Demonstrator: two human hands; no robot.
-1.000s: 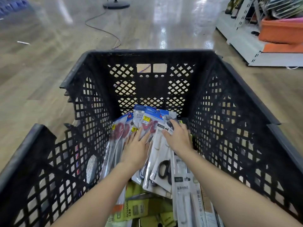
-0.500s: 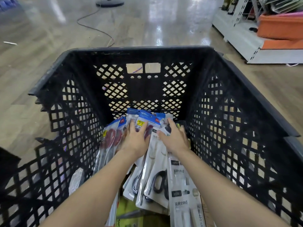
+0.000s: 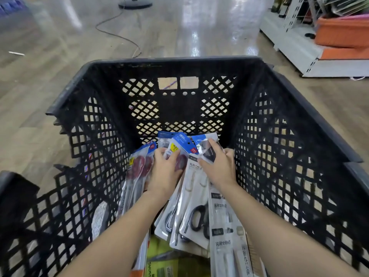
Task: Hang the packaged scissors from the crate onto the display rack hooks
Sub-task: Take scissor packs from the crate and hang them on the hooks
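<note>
A black lattice crate [image 3: 279, 120] holds several packaged scissors. Red-handled pairs in blue-topped packs [image 3: 137, 168] lean at the left, and white packs with black-handled scissors [image 3: 196, 218] lie in the middle. My left hand [image 3: 166, 170] rests flat on the blue-topped packs, fingers spread over one with a yellow sticker. My right hand [image 3: 218, 164] pinches the top of a clear pack with a dark item [image 3: 207, 151], thumb under it and fingers over it, near the crate's far wall. The display rack hooks are not clearly seen.
A white shelving unit [image 3: 303, 48] with orange bins [image 3: 343, 31] stands on the floor at the upper right. A black cable [image 3: 119, 37] runs across the shiny floor to a round stand base [image 3: 135, 5] beyond the crate. Yellow-green packs [image 3: 161, 266] lie at the crate's near bottom.
Both hands have reached further toward the crate's far wall. My right hand has gone from lying on the packs to pinching the top of one. The view has tilted slightly.
</note>
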